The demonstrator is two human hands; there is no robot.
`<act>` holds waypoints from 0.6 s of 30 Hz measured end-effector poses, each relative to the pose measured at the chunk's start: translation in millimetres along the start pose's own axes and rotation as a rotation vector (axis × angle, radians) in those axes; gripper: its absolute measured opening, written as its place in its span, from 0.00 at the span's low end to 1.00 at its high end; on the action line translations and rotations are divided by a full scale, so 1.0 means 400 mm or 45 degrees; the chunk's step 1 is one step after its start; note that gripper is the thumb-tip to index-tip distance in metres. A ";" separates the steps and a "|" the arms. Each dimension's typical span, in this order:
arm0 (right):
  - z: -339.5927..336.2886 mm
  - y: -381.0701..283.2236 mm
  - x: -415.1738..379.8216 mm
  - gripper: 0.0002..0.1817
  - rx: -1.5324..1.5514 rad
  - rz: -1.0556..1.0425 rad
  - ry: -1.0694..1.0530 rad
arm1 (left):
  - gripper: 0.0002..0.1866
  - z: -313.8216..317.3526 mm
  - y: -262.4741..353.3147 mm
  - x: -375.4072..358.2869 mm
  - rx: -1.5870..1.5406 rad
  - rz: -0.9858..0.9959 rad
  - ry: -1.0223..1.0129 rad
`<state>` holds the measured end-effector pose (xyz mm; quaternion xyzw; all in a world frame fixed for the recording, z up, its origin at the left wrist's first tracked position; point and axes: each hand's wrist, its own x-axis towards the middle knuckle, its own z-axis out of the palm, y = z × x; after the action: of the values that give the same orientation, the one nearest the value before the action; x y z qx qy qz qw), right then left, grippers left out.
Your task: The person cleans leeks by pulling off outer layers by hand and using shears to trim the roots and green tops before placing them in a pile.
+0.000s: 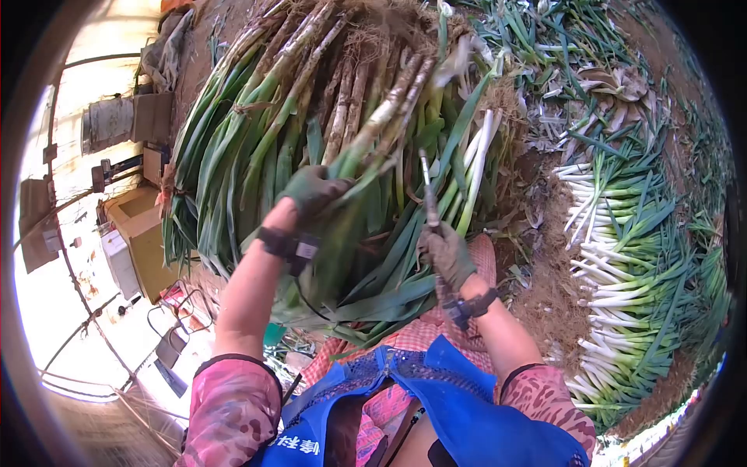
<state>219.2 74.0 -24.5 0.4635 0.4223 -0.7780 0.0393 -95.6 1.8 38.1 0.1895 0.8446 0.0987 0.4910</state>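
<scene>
Left hand [315, 189]: your fingers curl round leek stalks [379, 118], middle of frame; right hand [447, 254]: your fingers wrap a thin tool [429, 204], right of middle; leek pile [233, 148]: top middle; white leeks [603, 266]: right side

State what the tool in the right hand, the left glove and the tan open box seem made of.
Tool: probably metal at its narrow, silvery tip; the darker shaft's material is unclear.
Left glove: likely fabric, perhaps coated, going by its dull green, close-fitting surface.
Tan box: apparently matte cardboard, judging by its plain flat panels.
</scene>
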 end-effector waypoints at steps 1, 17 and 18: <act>0.044 -0.006 -0.015 0.13 0.126 -0.007 -0.014 | 0.30 0.040 0.044 -0.035 -0.276 -0.074 -0.056; 0.126 -0.045 -0.139 0.16 -0.346 -0.155 0.057 | 0.34 0.284 -0.066 0.072 -0.267 0.080 0.377; 0.120 -0.020 -0.095 0.18 -0.335 -0.155 0.090 | 0.38 0.286 -0.069 0.072 -0.112 0.141 0.425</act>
<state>204.1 33.4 19.2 0.4552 0.5491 -0.7000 0.0375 -15.3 -13.7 -51.4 0.1951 0.8975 0.1926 0.3456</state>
